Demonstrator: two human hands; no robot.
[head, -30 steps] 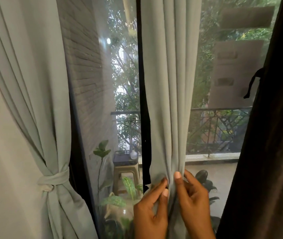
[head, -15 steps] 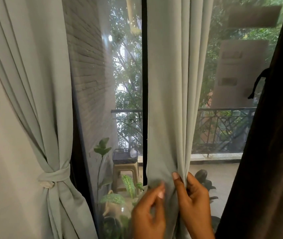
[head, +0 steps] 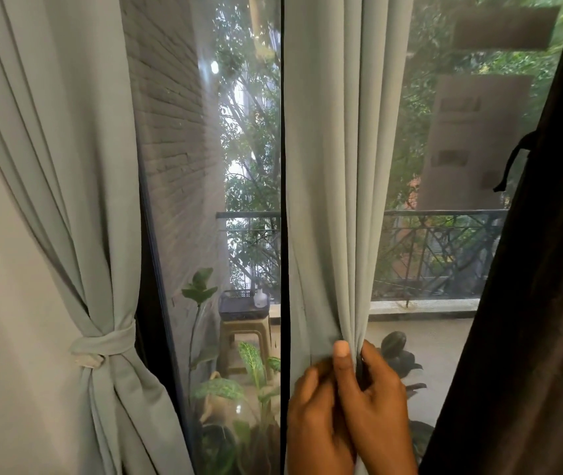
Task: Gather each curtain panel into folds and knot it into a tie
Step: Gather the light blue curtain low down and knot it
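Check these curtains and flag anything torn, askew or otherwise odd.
Nothing stands out. The left panel is tied in a tidy knot. The middle panel hangs in even folds pinched by the right hand, the left hand blurred beside it. A black cord dangles loose from the dark curtain.

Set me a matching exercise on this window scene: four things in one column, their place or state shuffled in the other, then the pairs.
Things
1. left panel
2. middle panel
3. dark curtain
4. stool

Place or state
A. outside on the balcony
B. knotted into a tie
C. hanging at the right edge
D. held by the left hand and right hand

Pairs: 1-B, 2-D, 3-C, 4-A
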